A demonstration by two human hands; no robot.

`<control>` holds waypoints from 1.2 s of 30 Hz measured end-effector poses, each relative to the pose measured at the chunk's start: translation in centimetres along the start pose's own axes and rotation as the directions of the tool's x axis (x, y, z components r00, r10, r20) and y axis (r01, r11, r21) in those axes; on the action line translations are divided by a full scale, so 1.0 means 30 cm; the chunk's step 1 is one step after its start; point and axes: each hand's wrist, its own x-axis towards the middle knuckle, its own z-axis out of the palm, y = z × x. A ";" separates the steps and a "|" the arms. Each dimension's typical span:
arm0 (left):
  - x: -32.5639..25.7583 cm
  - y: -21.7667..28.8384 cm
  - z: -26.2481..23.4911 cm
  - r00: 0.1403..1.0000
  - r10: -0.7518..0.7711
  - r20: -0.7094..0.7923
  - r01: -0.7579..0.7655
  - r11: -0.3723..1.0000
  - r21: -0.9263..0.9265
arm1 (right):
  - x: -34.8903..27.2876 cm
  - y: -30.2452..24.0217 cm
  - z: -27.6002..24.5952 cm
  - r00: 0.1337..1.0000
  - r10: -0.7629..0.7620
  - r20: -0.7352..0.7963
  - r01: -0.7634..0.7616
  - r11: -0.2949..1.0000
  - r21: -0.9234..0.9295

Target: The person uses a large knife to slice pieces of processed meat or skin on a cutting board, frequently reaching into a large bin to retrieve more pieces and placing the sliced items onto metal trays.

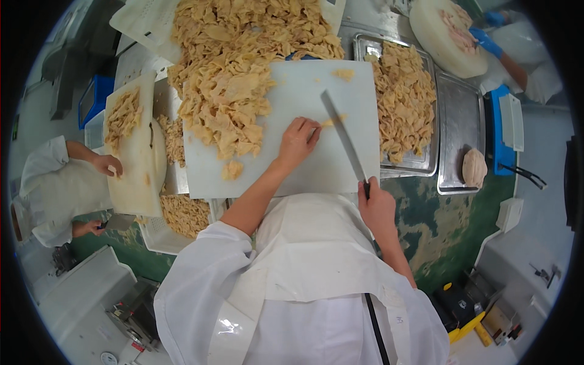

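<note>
A white cutting board [304, 176] lies in front of me. My right hand [378, 210] grips the black handle of a long knife [344, 131], whose blade points away and slightly left over the board. My left hand [297, 143] rests on the board with its fingers drawn together at a small yellow piece of chicken skin [331, 121]. The blade lies across that piece, just right of the fingertips. A heap of raw chicken skin [225, 103] covers the board's left side. A small scrap of skin [344, 74] sits near its far edge.
A bigger skin heap [255, 27] rises behind the board. At right stand a metal tray [431, 146] of cut pieces and another tray [453, 121] holding a pale lump [474, 168]. Co-workers handle meat at the left board [137, 164] and the far-right round board [426, 30].
</note>
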 end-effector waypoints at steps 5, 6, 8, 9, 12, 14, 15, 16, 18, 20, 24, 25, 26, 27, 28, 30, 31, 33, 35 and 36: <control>0.031 -0.010 -0.082 1.000 -0.004 0.030 0.003 0.999 0.035 | -0.039 0.067 0.009 0.996 0.066 0.057 -0.062 0.995 -0.083; 0.073 -0.018 -0.136 0.998 0.045 -0.046 -0.037 0.986 0.165 | -0.048 0.069 -0.002 0.995 0.079 0.052 -0.076 0.996 -0.053; 0.177 -0.030 -0.254 0.976 0.158 -0.152 -0.056 0.849 0.525 | -0.060 0.044 -0.012 0.995 0.065 0.080 -0.064 0.998 -0.020; 0.236 -0.049 -0.300 0.960 0.219 -0.174 -0.031 0.703 0.710 | -0.062 0.033 -0.006 0.993 0.064 0.103 -0.064 0.998 -0.001; 0.324 -0.153 -0.438 0.977 0.176 -0.117 0.006 0.529 0.849 | -0.043 0.006 0.014 0.970 -0.042 0.238 0.047 0.999 -0.015; 0.354 -0.182 -0.498 0.965 -0.229 0.130 0.074 0.711 0.699 | -0.035 0.038 0.034 0.980 -0.006 0.201 0.007 1.000 -0.003; 0.360 -0.181 -0.501 0.966 -0.224 0.132 0.070 0.712 0.699 | -0.033 0.063 0.040 0.985 0.051 0.164 -0.052 0.999 0.003; 0.365 -0.179 -0.502 0.983 -0.174 0.064 0.095 0.768 0.633 | -0.026 0.086 0.036 0.986 0.052 0.160 -0.054 0.999 0.004; 0.379 -0.145 -0.493 0.992 -0.128 -0.004 0.108 0.824 0.556 | -0.010 0.128 0.019 0.984 0.178 -0.012 -0.179 0.980 -0.083; 0.394 -0.050 -0.444 0.923 -0.382 0.033 0.363 0.898 0.246 | 0.005 0.144 -0.001 0.973 0.224 -0.056 -0.227 0.973 -0.042; 0.383 -0.038 -0.364 0.843 -0.537 0.022 0.536 0.837 -0.107 | 0.017 0.151 -0.029 0.952 0.306 -0.004 -0.306 0.952 0.030; 0.382 -0.039 -0.354 0.802 -0.593 0.073 0.562 0.707 -0.430 | 0.014 0.150 -0.023 0.952 0.306 0.007 -0.306 0.951 0.048; 0.379 -0.042 -0.346 0.766 -0.627 0.143 0.528 0.486 -0.696 | 0.011 0.145 -0.017 0.952 0.306 0.005 -0.306 0.951 0.048; 0.377 -0.060 -0.344 0.767 -0.625 0.145 0.527 0.485 -0.698 | 0.006 0.138 -0.008 0.956 0.293 0.026 -0.294 0.955 0.026; 0.378 -0.080 -0.350 0.797 -0.602 0.042 0.503 0.625 -0.597 | 0.003 0.138 0.000 0.959 0.280 0.047 -0.281 0.960 0.004; 0.388 -0.084 -0.360 0.827 -0.560 -0.051 0.474 0.742 -0.475 | 0.001 0.155 0.015 0.963 0.268 0.016 -0.268 0.963 0.021; 0.405 -0.048 -0.373 0.833 -0.553 -0.030 0.489 0.760 -0.428 | -0.006 0.164 0.022 0.966 0.259 -0.014 -0.258 0.965 0.037; 0.390 -0.002 -0.340 0.839 -0.544 -0.003 0.502 0.776 -0.381 | -0.005 0.178 0.034 0.965 0.261 -0.026 -0.260 0.965 0.044; 0.342 0.076 -0.227 0.948 -0.312 -0.066 0.293 0.935 -0.201 | 0.005 0.177 0.024 0.968 0.250 -0.030 -0.249 0.968 0.043; 0.308 0.092 -0.156 0.996 -0.066 -0.054 0.067 0.997 0.030 | 0.009 0.172 0.018 0.969 0.247 -0.019 -0.246 0.968 0.051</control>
